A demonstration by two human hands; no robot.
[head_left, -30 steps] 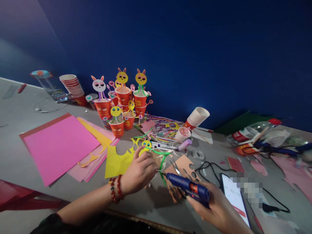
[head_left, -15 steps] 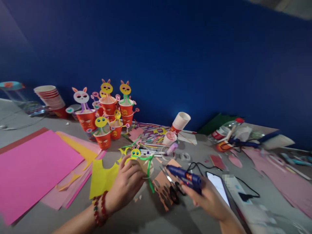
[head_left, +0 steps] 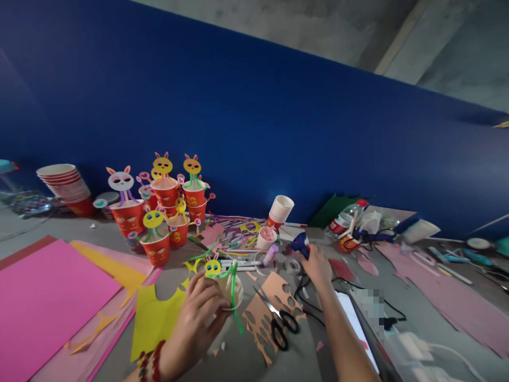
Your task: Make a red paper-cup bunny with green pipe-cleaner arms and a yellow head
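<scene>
Grey tabletop [head_left: 238,363], stacked paper cups [head_left: 66,188], yellow sheet [head_left: 149,321], holed peach sheet [head_left: 277,285]

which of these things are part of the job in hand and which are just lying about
Seem part of the job:
- paper cup, in the left hand
- green pipe cleaner at the cup
- glue gun, in the right hand

Probably just lying about:
- phone
- drink bottle
- scissors

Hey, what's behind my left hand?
Behind your left hand, part of a yellow sheet and a yellow bunny face show. The open end of a cup shows too; the hand covers most of its outside, so any print there can't be seen.
</scene>
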